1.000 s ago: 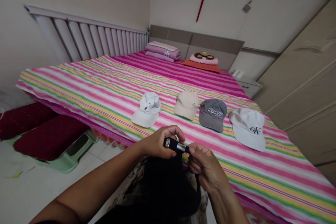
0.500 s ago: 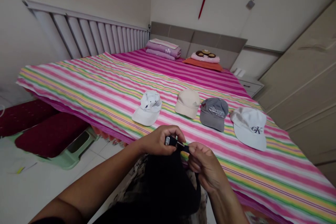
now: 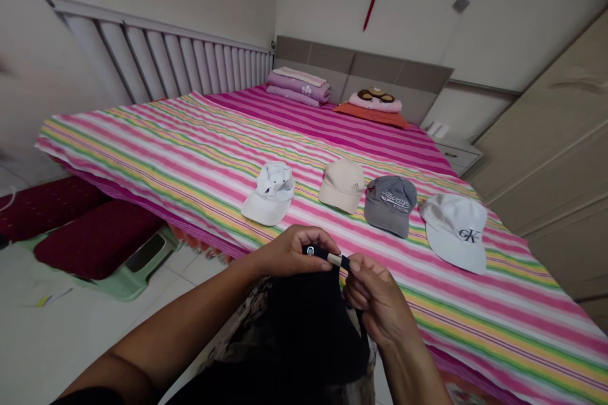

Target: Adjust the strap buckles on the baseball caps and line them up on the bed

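Observation:
A black cap (image 3: pixel 308 323) hangs below my hands over my lap, its back strap (image 3: pixel 319 255) and silver metal buckle (image 3: pixel 335 259) at the top. My left hand (image 3: pixel 299 253) pinches the strap left of the buckle between thumb and fingers. Closed on the strap's other end, just right of the buckle, is my right hand (image 3: pixel 373 291). Beyond them on the bed lie a white cap (image 3: pixel 270 193), a beige cap (image 3: pixel 342 185), a grey cap (image 3: pixel 391 204) and a larger white cap with dark letters (image 3: pixel 455 232). The cap's lower part merges with dark clothing.
A striped sheet (image 3: pixel 166 158) covers the bed's near part. Folded purple bedding (image 3: pixel 298 87) and a pink bundle on an orange cloth (image 3: pixel 373 104) lie by the headboard (image 3: pixel 380 69). Green stools with dark red tops (image 3: pixel 99 234) stand at the left; a wardrobe (image 3: pixel 551 158) is right.
The silver buckle tilted edge-on half a second ago and now lies flat against the strap again. Both hands keep their grip. The view has shifted slightly.

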A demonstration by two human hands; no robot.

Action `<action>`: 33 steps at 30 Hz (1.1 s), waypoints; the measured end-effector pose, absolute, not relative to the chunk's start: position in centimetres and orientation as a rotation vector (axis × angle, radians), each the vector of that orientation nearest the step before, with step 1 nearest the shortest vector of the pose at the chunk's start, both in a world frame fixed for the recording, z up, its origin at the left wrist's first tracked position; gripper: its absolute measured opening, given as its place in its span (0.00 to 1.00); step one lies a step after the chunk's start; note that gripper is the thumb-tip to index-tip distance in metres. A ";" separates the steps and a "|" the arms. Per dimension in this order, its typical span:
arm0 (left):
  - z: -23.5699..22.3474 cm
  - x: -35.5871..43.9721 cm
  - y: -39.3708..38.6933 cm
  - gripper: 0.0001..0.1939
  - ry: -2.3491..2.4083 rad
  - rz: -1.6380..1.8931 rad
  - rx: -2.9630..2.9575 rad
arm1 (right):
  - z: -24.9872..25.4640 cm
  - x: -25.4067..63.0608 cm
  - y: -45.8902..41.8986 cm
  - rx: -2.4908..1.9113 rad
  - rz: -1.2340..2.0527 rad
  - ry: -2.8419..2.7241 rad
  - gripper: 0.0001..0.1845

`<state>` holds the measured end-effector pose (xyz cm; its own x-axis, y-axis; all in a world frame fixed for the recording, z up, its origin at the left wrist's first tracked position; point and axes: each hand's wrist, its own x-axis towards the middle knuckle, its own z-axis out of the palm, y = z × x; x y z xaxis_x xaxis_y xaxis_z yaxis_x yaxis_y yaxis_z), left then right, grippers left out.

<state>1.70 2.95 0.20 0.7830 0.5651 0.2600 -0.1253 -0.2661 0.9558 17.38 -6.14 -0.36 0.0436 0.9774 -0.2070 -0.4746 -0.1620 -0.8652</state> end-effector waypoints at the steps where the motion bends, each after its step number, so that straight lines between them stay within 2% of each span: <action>1: 0.2 1.7 2.9 0.12 0.343 0.699 1.729 | -0.3 17.4 -6.1 -1.020 1.469 -0.686 0.14; 8: 0.4 2.0 2.8 0.11 0.421 0.724 1.774 | 0.0 17.2 -6.0 -0.977 1.386 -0.677 0.14; 14: 0.2 2.1 2.8 0.14 0.431 0.702 1.811 | -0.1 16.6 -6.0 -1.210 1.229 -0.889 0.15; 18: 0.0 2.1 2.7 0.17 0.421 0.755 1.881 | -0.1 16.5 -5.8 -1.100 1.399 -0.770 0.16; 23: -0.3 2.3 2.5 0.11 0.368 0.915 2.035 | -0.3 16.2 -5.4 -1.045 1.490 -0.610 0.18; 29: -0.6 2.4 2.4 0.10 0.356 1.031 2.050 | -0.5 15.7 -5.4 -1.059 1.389 -0.613 0.17; 33: -0.9 2.7 2.5 0.06 0.313 1.131 2.026 | -0.8 15.5 -5.5 -1.046 1.328 -0.679 0.16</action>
